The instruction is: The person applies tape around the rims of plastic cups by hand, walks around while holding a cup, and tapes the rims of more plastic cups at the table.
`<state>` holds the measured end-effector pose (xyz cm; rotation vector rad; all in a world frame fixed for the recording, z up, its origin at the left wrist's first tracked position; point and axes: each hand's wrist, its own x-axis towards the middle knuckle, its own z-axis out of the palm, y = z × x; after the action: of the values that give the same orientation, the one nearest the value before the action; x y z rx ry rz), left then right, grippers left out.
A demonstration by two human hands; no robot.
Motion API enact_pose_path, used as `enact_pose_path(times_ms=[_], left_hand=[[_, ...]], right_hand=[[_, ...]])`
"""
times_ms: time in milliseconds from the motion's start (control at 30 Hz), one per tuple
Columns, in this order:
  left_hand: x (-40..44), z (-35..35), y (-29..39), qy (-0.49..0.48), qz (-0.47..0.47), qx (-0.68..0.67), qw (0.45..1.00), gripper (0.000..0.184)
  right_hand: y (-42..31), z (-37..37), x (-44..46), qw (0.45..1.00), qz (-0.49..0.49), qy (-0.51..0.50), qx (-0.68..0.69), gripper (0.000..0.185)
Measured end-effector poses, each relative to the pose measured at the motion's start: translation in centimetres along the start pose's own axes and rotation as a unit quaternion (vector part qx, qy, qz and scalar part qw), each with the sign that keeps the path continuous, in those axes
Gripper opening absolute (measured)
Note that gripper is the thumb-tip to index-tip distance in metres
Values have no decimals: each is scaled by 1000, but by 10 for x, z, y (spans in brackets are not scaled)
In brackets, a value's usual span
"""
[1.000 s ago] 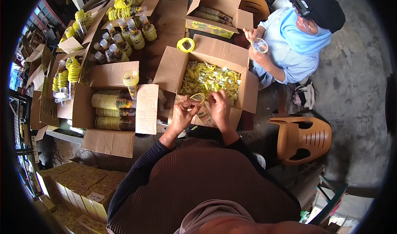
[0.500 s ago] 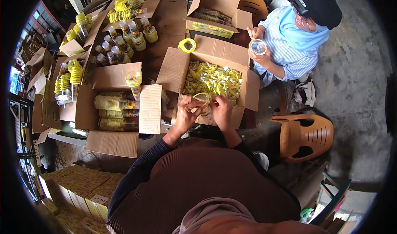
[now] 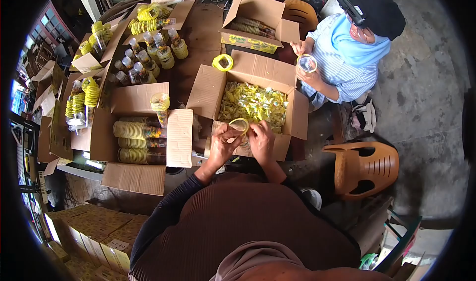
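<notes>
Just over the near edge of an open cardboard box [image 3: 203, 90], my left hand [image 3: 223, 144] is closed around a clear plastic cup [image 3: 239, 126] with a yellow rim. Its mouth faces up towards me. My right hand [image 3: 262, 142] is on the cup's right side, with its fingers pinched together close to the rim. What those fingertips hold, if anything, is too small to make out. Many small yellow-and-clear sachets [image 3: 255, 102] fill the box beyond my hands. A yellow ring-shaped roll [image 3: 223, 62] rests by the box's far left corner.
To the left, a carton [image 3: 134, 173] holds stacked cups [image 3: 133, 130], with another cup stack [image 3: 160, 107] upright at its flap. Further back stand several filled cup stacks [image 3: 141, 62]. Across the table a co-worker [image 3: 342, 58] holds a cup [image 3: 307, 63]. An orange plastic chair [image 3: 367, 167] is at right.
My right hand has shifted slightly down and left beside the cup. My left hand still grips the cup. The whole view has moved a little, and the co-worker still holds a cup.
</notes>
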<state>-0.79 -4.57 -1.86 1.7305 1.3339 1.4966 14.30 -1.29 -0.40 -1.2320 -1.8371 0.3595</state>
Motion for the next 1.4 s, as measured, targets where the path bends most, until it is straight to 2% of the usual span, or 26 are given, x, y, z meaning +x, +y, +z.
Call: enact_pose_path(times_ms=[33, 67, 100, 167, 233, 300, 400, 533, 633, 700, 767, 833, 867, 1033, 1167, 1300, 1367, 1400], left_hand=[[-1, 0, 3, -1, -2, 0, 1000, 20], [1, -1, 7, -4, -6, -3, 1000, 21], [4, 0, 8, -5, -8, -5, 1000, 21], [6, 0, 2, 11, 12, -9, 1000, 23], [10, -2, 2, 11, 8, 7, 1000, 25], [11, -1, 0, 10, 18, 25, 999, 24], [10, -1, 2, 4, -17, 44, 999, 22], [13, 5, 7, 39, -30, 66, 997, 17], [15, 14, 9, 50, -21, 79, 995, 16], [14, 23, 10, 41, -17, 57, 997, 17], [15, 33, 15, 29, -14, 34, 999, 18], [22, 42, 28, 27, 23, 31, 999, 15], [22, 46, 20, 28, 22, 44, 998, 15], [33, 54, 16, 50, 11, 87, 995, 16], [35, 66, 19, 61, 11, 45, 997, 18], [35, 68, 12, 37, -34, 39, 998, 15], [31, 72, 11, 26, 15, -30, 999, 16], [28, 77, 19, 10, -3, -51, 999, 19]], right_hand=[[7, 3, 0, 1000, 2, -1, -18, 13], [38, 21, -9, 997, -54, 50, 35, 12], [33, 16, -6, 997, -56, 50, 35, 12], [11, 0, 4, 993, 75, -15, 93, 12], [13, -2, 1, 998, 4, -24, 60, 12], [8, -3, -2, 998, -12, -24, 56, 14], [5, -10, 0, 997, -37, -54, 47, 15], [5, -20, 0, 994, -23, -56, 89, 16], [5, -28, 1, 995, -35, -86, 41, 17], [11, -27, 1, 996, -74, -38, -39, 15], [31, -24, 5, 996, -62, -46, -44, 13], [46, -26, 11, 997, 1, -75, 28, 12], [51, -26, 12, 996, 29, -56, 69, 12], [37, -56, 23, 997, -46, -42, 50, 13], [50, -54, 24, 996, -64, -51, 30, 16], [60, -48, 26, 995, -61, -83, 9, 18], [64, -46, 29, 995, -49, -92, -12, 15], [74, -45, 30, 994, -56, -90, -17, 14]])
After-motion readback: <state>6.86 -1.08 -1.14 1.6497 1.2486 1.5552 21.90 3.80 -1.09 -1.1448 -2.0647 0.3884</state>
